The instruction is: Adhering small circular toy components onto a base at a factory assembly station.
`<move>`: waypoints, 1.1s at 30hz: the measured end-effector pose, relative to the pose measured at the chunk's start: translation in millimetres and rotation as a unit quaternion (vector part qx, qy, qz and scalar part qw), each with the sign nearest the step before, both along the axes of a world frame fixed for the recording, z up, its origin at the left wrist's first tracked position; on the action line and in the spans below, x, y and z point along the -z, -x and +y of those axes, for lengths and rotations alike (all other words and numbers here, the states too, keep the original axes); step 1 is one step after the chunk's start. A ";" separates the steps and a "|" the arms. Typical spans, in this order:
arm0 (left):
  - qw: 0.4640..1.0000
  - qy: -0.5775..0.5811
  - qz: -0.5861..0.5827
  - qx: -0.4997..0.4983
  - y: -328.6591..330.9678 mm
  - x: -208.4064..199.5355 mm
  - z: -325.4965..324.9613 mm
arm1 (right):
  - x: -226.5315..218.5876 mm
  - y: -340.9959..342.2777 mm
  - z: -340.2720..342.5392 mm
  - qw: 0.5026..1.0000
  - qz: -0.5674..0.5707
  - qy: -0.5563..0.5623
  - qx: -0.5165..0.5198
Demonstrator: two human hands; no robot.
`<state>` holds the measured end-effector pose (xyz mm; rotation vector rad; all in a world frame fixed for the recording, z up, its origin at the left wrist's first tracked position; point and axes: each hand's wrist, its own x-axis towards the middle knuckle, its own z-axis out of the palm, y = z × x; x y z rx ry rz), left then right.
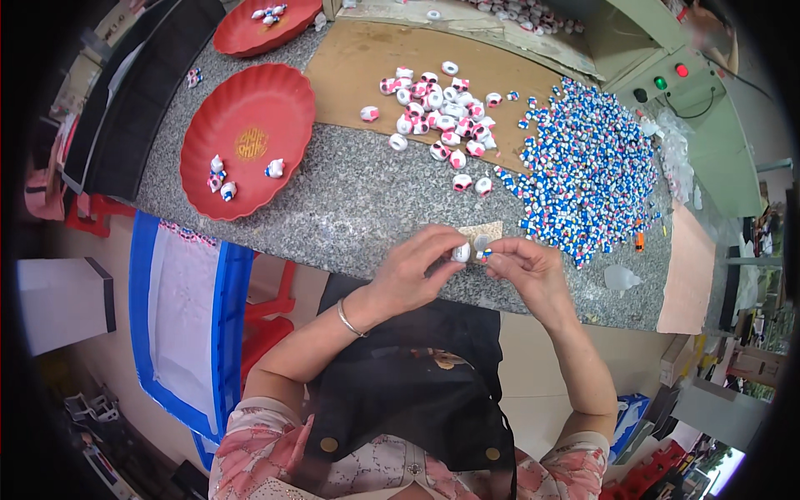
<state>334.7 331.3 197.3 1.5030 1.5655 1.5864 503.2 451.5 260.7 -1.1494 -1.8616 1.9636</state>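
Between the thumb and fingers of my left hand (414, 268) is a small white figurine head (461, 252). My right hand (531, 273) pinches a tiny blue figurine body (487, 254) close beside it, with a narrow gap between the two pieces. Just beyond my fingertips a small tan patch (483, 232) lies at the counter's near edge. Farther off is a loose group of white and pink figurine heads (442, 112), several of them on a cardboard sheet (350, 67). To the right spreads a large heap of tiny blue and white bodies (587, 158).
A red scalloped plate (200, 158) holds several joined figurines; another red plate (233, 37) sits behind it. A green machine housing with buttons (667, 83) stands at the far right. Clear plastic (621, 277) lies on the granite counter (358, 183). A blue-rimmed tray (225, 333) is at lower left.
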 end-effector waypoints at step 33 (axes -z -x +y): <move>0.845 0.123 0.415 -0.315 171.1 -55.9 -86.7 | 24.0 -19.4 56.7 0.793 -0.066 -0.590 -0.135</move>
